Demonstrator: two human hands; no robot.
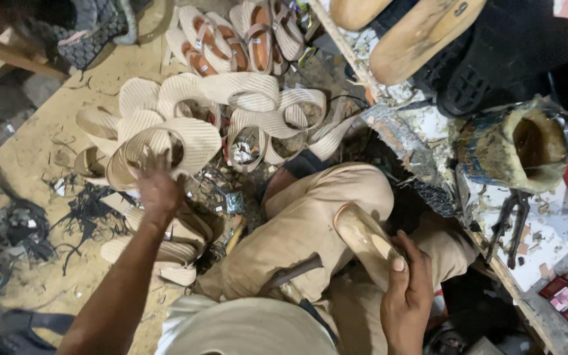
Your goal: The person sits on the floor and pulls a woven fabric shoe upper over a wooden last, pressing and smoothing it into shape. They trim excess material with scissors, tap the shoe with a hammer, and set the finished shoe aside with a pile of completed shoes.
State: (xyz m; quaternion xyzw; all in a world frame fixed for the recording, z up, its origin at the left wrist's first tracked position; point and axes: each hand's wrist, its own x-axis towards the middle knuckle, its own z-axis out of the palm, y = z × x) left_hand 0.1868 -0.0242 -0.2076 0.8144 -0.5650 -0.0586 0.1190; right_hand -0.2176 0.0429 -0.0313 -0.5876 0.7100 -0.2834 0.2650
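Hands are working apart: the left hand (157, 187) is reaching out over the floor (34, 144), fingers spread, and is touching the rim of a cream ribbed strap loop (165, 141) at the near edge of a pile of similar straps (258, 105). The right hand (407, 289) is closing around a tan shoe sole (363, 240), thumb pressing on its upper face, and is holding it tilted above the person's lap, against the beige trouser leg (317, 210). Finished sandals (231, 39) are lying beyond the strap pile. A bench (547, 230) is standing at the right, carrying a glue-crusted pot (527, 148) near its front edge and dark pliers (511, 220) just below the pot
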